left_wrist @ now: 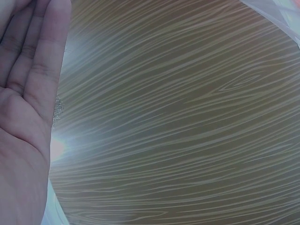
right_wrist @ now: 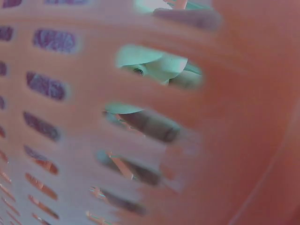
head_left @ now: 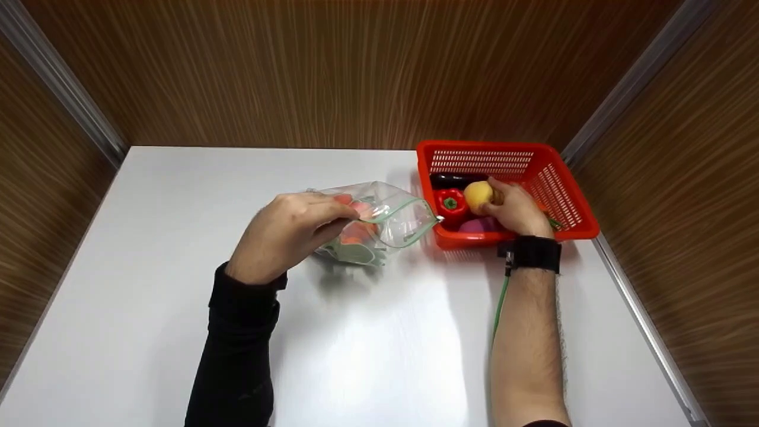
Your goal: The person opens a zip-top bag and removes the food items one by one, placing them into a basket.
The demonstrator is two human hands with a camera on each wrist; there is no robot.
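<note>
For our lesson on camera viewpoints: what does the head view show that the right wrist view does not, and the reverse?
Only the head view shows the left hand holding the clear zip-top plastic bag on the white table, and the right hand gripping the round yellow fruit. Only the right wrist view shows the wall slots close up, blurred. Both show the red slotted plastic basket.
</note>
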